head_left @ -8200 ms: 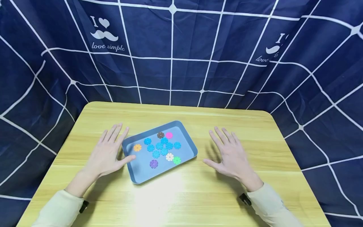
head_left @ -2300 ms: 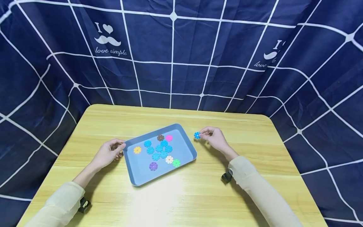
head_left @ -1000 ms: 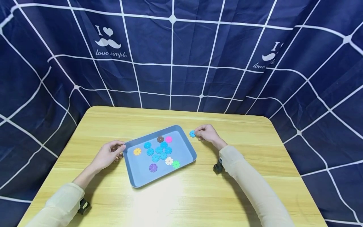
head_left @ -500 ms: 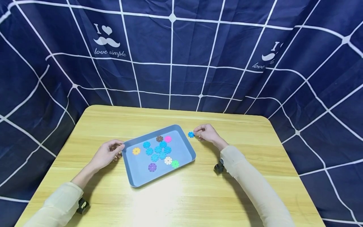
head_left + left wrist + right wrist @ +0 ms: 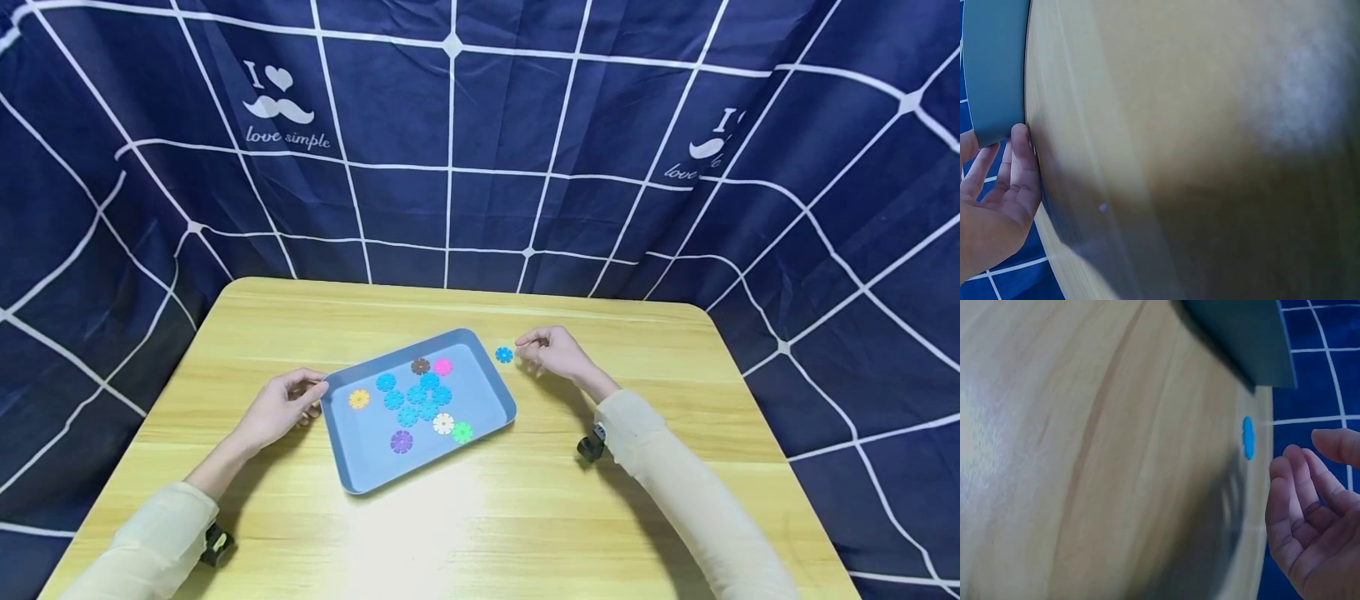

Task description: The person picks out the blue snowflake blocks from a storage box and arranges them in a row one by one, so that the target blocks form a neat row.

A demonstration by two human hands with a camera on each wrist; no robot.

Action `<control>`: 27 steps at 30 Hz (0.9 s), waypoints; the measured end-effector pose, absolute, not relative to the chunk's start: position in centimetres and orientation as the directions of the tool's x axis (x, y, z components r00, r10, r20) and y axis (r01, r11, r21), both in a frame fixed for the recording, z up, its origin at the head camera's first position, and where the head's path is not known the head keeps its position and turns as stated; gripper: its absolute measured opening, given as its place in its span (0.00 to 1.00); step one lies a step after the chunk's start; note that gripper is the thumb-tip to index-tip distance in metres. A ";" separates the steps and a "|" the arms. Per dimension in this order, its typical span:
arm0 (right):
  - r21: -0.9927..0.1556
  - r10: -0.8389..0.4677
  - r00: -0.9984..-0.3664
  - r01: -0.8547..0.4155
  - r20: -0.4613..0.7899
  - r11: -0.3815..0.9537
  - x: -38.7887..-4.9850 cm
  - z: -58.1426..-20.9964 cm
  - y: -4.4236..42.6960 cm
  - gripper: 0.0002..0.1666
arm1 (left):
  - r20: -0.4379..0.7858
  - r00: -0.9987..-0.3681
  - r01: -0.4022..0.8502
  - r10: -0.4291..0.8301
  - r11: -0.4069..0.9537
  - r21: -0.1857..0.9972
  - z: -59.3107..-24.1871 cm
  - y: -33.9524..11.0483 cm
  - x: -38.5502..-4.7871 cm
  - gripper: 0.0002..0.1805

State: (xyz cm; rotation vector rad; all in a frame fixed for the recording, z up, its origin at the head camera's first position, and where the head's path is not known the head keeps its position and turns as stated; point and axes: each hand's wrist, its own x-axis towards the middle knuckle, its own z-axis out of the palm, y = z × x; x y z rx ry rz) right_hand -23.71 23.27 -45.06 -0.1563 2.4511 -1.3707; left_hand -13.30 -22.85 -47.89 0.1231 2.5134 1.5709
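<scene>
A blue notched snowflake disc [image 5: 504, 355] lies flat on the table just beyond the tray's right side. My right hand [image 5: 556, 353] hovers beside it, fingers loosely bent and apart from the disc; the right wrist view shows the same gap between the blue disc [image 5: 1248, 438] and the fingers. At the upper left corner of the blue-grey tray [image 5: 382, 477], my left hand [image 5: 279, 408] pinches the rim, thumb on top and fingers below. Inside the tray lie several blue discs [image 5: 417, 394], plus orange [image 5: 359, 399], purple [image 5: 401, 442], brown, pink, white and green ones.
The wooden table [image 5: 600, 533] carries the tray, tilted slightly, left of its middle. A dark blue curtain [image 5: 495, 208] with white lines hangs behind and at both sides. Black wrist cameras [image 5: 591, 448] sit under both sleeves.
Earlier both hands were spread beside the tray. Since then the left took the tray's rim, and the right brought a blue disc leftward, set it on the table, let go and drew slightly right.
</scene>
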 end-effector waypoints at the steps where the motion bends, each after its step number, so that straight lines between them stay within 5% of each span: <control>1: -0.844 -0.255 -0.940 0.059 -0.227 0.532 -23.6 -44.8 23.2 0.20 | -0.103 -0.981 -0.022 0.162 0.440 0.898 -47.9 -22.9 -13.3 0.20; 27: -0.841 -0.425 -0.894 -0.119 -0.141 0.528 -20.0 -42.4 17.5 0.19 | -0.117 -0.976 -0.021 0.185 0.452 0.892 -47.6 -22.9 -13.4 0.20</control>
